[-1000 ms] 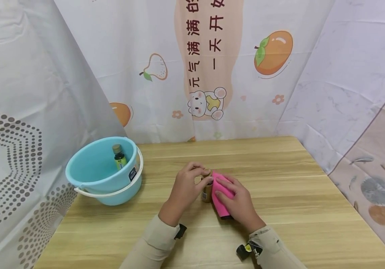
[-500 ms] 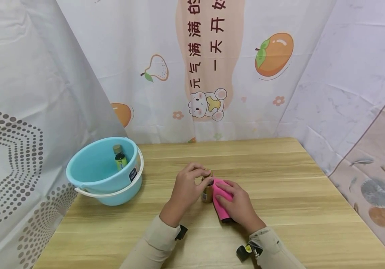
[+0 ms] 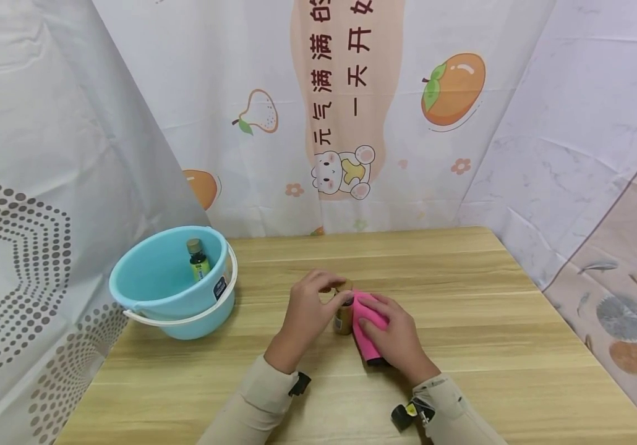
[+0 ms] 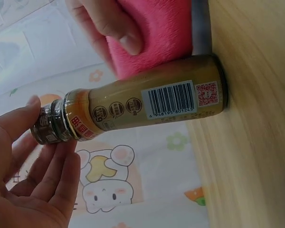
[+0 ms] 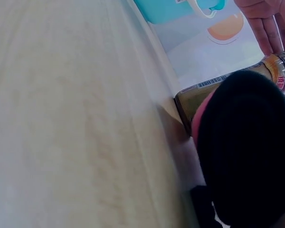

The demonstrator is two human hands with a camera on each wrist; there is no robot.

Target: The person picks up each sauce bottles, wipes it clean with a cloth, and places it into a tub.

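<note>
A small glass bottle with a dark cap stands upright on the table. Its barcode and red code label show in the left wrist view, where the cap lies between thumb and fingers. My left hand pinches the bottle there at its top. On the bottle's right side, my right hand grips a fuzzy pink pad and presses it against the glass. The pad's pink face touches the bottle body; its dark end fills much of the right wrist view and hides most of that hand.
To the left stands a light blue bucket with a white handle. Inside it leans another small bottle with a yellow-green label. A printed curtain hangs behind the wooden table.
The pink pad slid slightly down the bottle toward me, then back up a little, with the right hand. The left hand stays at the cap; its fingers shift slightly.
</note>
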